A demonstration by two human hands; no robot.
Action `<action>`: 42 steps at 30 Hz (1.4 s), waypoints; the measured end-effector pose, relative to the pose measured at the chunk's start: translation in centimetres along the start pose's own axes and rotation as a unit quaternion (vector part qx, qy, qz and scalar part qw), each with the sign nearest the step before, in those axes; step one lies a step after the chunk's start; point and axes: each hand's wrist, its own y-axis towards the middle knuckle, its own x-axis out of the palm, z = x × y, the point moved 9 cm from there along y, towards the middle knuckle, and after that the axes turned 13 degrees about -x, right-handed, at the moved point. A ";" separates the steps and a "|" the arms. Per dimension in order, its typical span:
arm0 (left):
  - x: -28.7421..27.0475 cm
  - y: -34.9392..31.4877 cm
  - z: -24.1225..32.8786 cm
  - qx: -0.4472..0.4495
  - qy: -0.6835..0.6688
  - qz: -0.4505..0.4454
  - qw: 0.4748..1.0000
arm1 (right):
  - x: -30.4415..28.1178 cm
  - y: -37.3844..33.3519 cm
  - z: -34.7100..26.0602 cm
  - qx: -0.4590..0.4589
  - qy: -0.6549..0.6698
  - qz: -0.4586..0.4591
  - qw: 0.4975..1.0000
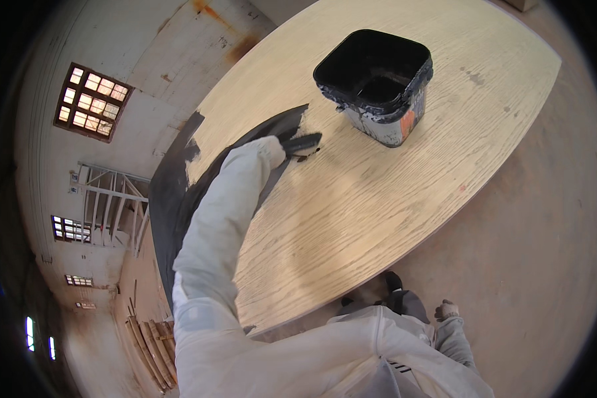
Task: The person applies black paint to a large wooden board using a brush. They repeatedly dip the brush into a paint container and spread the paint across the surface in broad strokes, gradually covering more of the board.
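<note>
My left arm reaches over a large light wood-grain tabletop point(338, 199). At its end, my left hand point(272, 152) is closed around a paintbrush point(302, 144) covered in black paint. The brush lies low at the right edge of a freshly spread dark paint band point(272, 126), with small black spots beside it. Farther right stands a square plastic bucket point(380, 127), blackened inside, its rim smeared, with dark paint at the bottom. My right hand point(447, 310) hangs by my side, off the table, its fingers curled in and nothing visible in them.
Dark paint point(169, 192) covers the tabletop's left end. Beyond it are a pale metal rack point(116, 202), wooden poles point(154, 348) and a wall with barred windows point(93, 101). Brown floor point(511, 265) runs along the right; my shoes point(393, 281) are near the table's front edge.
</note>
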 end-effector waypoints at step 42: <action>-4.6 1.6 1.2 0.190 0.068 0.005 0.979 | 1.6 -7.1 -0.2 0.143 0.150 0.169 0.964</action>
